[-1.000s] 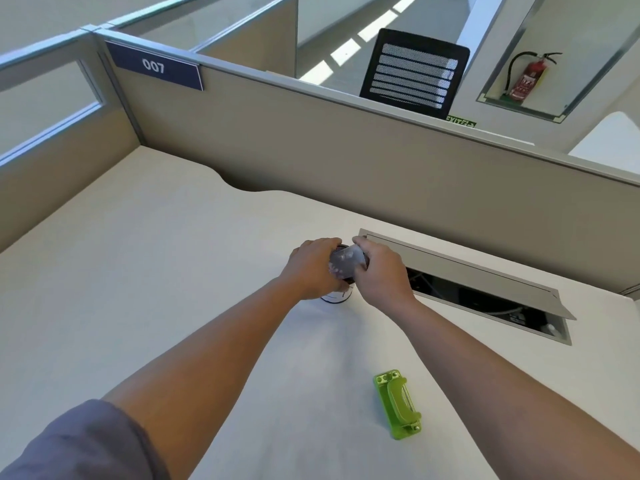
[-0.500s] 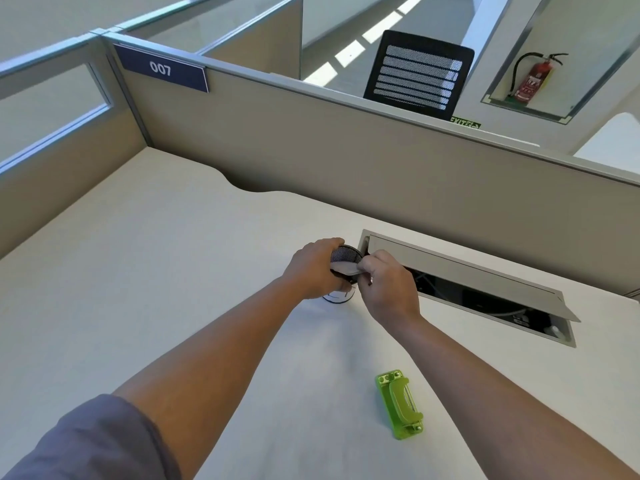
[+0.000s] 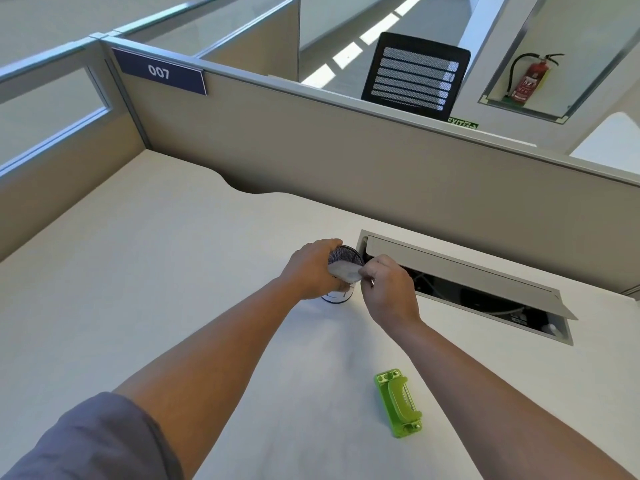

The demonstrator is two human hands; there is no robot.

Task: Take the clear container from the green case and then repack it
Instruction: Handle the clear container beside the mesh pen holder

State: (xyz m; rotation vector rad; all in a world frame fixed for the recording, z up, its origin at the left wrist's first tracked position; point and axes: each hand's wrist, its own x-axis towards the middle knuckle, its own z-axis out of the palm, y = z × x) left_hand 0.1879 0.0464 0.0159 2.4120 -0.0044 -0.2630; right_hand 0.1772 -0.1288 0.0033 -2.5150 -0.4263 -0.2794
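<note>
A small green case (image 3: pixel 398 403) lies flat on the white desk, near me and to the right, with neither hand touching it. Further back, my left hand (image 3: pixel 311 268) is wrapped around a black mesh cup (image 3: pixel 344 254) that stands on the desk. A small clear, whitish container (image 3: pixel 343 271) lies across the cup's near rim. My right hand (image 3: pixel 389 289) pinches the container's right end with its fingertips. The cup's lower part is mostly hidden behind my left hand.
An open cable hatch (image 3: pixel 467 292) with a raised grey flap sits in the desk just right of the cup. Beige partition walls (image 3: pixel 346 174) close off the desk at the back and left. A black mesh chair (image 3: pixel 415 76) stands beyond the partition.
My right hand has drawn back to the right, off the top of the cup, uncovering its mesh opening. The clear container now shows across the rim. My left hand stays on the cup.
</note>
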